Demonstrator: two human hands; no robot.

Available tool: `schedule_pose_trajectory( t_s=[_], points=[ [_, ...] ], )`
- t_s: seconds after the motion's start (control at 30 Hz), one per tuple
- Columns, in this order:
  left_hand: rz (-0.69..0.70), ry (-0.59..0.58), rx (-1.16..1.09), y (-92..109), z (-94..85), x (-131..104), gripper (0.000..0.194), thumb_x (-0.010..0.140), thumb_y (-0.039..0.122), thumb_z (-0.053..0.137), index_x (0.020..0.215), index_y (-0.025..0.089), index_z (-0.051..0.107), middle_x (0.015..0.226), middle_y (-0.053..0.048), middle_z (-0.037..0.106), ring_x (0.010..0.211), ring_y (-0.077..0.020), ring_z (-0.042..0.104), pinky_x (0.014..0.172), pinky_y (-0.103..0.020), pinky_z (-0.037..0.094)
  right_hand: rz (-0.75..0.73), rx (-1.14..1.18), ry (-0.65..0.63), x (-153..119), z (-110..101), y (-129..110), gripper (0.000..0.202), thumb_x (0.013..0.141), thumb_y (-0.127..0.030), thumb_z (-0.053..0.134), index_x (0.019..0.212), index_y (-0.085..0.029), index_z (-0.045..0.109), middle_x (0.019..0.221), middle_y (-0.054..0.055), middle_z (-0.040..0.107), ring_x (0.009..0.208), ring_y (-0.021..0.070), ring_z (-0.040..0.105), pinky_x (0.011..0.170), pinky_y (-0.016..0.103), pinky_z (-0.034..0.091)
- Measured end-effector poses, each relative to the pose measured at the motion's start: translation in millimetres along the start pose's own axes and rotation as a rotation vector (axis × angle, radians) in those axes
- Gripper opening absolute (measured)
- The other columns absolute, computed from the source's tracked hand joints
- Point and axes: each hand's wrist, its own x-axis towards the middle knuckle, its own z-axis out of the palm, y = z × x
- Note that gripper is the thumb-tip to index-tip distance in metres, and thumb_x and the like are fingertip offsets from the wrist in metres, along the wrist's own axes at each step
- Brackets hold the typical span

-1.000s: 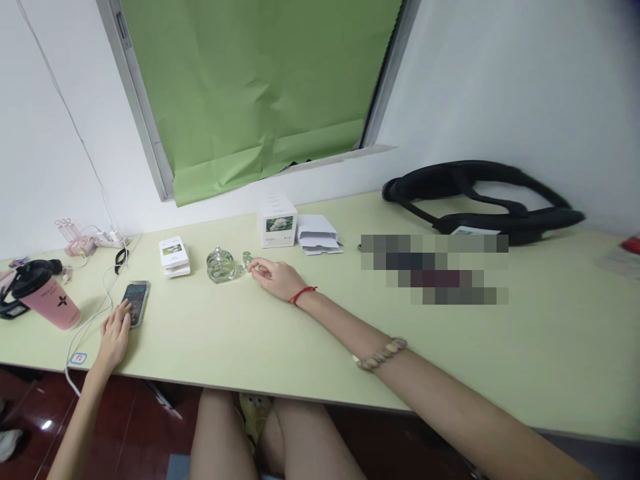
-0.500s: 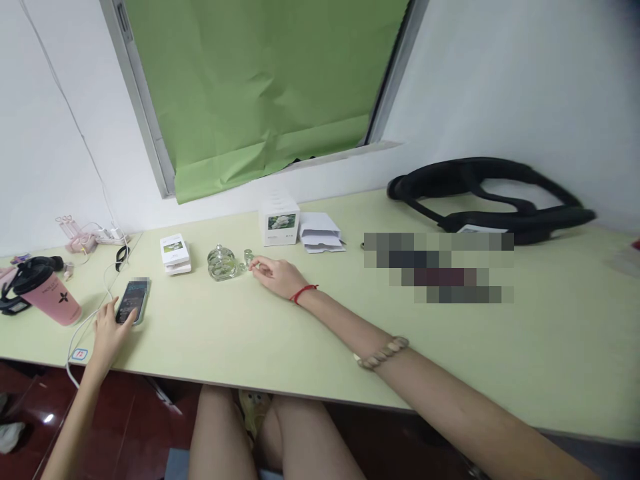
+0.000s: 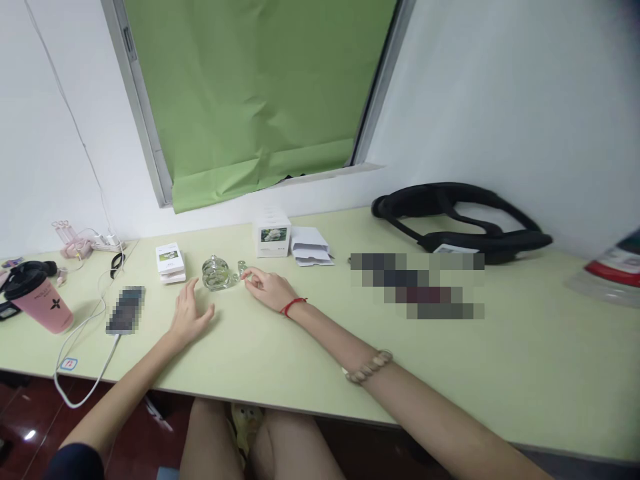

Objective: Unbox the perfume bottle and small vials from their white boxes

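Observation:
My left hand [image 3: 191, 315] hovers over the table with fingers apart and holds nothing, just in front of a round clear glass bottle [image 3: 216, 275] of ribbed shape. Beside the bottle, my right hand [image 3: 270, 288] has its fingers bent together at some small clear glass pieces [image 3: 241, 266]. Whether one of these pieces is between the fingertips is too small to tell. A small white box [image 3: 169, 260] with a flower picture lies behind my left hand. The phone [image 3: 125, 310], blurred out and with a white cable plugged in, lies to the left of that hand.
At the back stand a white flower-picture box [image 3: 273, 241] and an opened white carton [image 3: 311, 247]. A black headset-like frame [image 3: 465, 233] lies right, behind a pixelated patch. The pink cup [image 3: 43, 303] stands far left; a clear container [image 3: 613, 273] is at the right edge.
My left hand has left the phone and moved right towards the glass bottle. My right hand stays by the small glass pieces. The view has shifted slightly, bringing in the container at right.

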Motion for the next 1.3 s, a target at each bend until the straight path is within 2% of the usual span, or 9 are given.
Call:
schedule_pose_trajectory(
  t_s=[0.07,0.2,0.47,0.7,0.87,1.03,1.2,1.3],
  points=[
    [0.060,0.055,0.026,-1.4,12.6,19.9,0.070,0.081,0.040,0.054,0.139,0.016,0.023,0.141,-0.017,0.036,0.134,-0.0274,0.031,0.110,-0.046,0.026,-0.008,-0.009,-0.005,0.2,0.6,-0.4,0.020,0.081,-0.028,0.045,0.095,-0.024,0.059,0.062,-0.004,0.061,0.061,0.0141,0.056,0.062,0.024,0.035],
    [0.184,0.144,0.063,-1.5,27.1,47.8,0.068,0.084,0.039,0.049,0.140,0.015,0.020,0.143,-0.018,0.034,0.137,-0.0254,0.028,0.112,-0.044,0.024,-0.010,-0.025,-0.026,0.6,1.9,-2.0,0.019,0.083,-0.027,0.045,0.096,-0.024,0.058,0.064,-0.004,0.061,0.062,0.0137,0.056,0.062,0.024,0.034],
    [0.124,0.178,0.005,-11.2,47.0,79.0,0.084,0.079,0.050,0.056,0.142,0.013,0.015,0.143,-0.021,0.030,0.137,-0.0301,0.028,0.109,-0.046,0.029,-0.016,-0.048,-0.043,1.3,1.5,-4.3,0.018,0.083,-0.023,0.048,0.096,-0.024,0.060,0.064,-0.003,0.063,0.060,0.0124,0.056,0.060,0.023,0.033],
    [0.015,0.132,-0.059,-20.6,51.1,76.1,0.093,0.074,0.058,0.060,0.142,0.012,0.017,0.140,-0.023,0.035,0.132,-0.0325,0.035,0.107,-0.047,0.032,-0.021,-0.060,-0.054,1.2,1.4,-2.9,0.018,0.083,-0.022,0.048,0.095,-0.024,0.061,0.064,-0.003,0.063,0.062,0.0129,0.056,0.060,0.023,0.032],
    [-0.062,0.049,-0.041,-17.7,50.3,68.8,0.080,0.079,0.050,0.060,0.140,0.016,0.023,0.138,-0.020,0.041,0.130,-0.0313,0.040,0.104,-0.047,0.033,-0.001,-0.058,-0.088,0.9,0.8,-3.6,0.017,0.084,-0.022,0.047,0.095,-0.024,0.060,0.065,-0.004,0.062,0.063,0.0131,0.055,0.061,0.023,0.032],
    [-0.055,0.007,-0.033,-12.9,48.5,68.5,0.066,0.085,0.041,0.054,0.140,0.019,0.025,0.141,-0.018,0.041,0.128,-0.0286,0.042,0.101,-0.045,0.035,0.016,-0.057,-0.119,-0.6,-1.0,-5.9,0.017,0.082,-0.021,0.048,0.094,-0.024,0.060,0.065,-0.004,0.061,0.063,0.0128,0.054,0.062,0.024,0.031],
    [-0.078,-0.019,-0.003,-13.8,48.1,70.5,0.069,0.087,0.040,0.053,0.144,0.019,0.021,0.143,-0.018,0.040,0.132,-0.0278,0.039,0.103,-0.045,0.033,0.029,-0.075,-0.152,-1.3,-2.3,-7.6,0.018,0.081,-0.019,0.049,0.094,-0.023,0.060,0.067,-0.004,0.062,0.064,0.0122,0.054,0.061,0.024,0.030],
    [-0.111,-0.031,0.057,-11.9,47.3,71.1,0.073,0.088,0.039,0.051,0.147,0.017,0.015,0.140,-0.018,0.044,0.130,-0.0267,0.041,0.103,-0.043,0.033,0.039,-0.092,-0.166,-1.1,-2.2,-7.9,0.018,0.081,-0.020,0.049,0.095,-0.024,0.061,0.070,-0.004,0.063,0.067,0.0118,0.055,0.062,0.023,0.031]
  ],
)
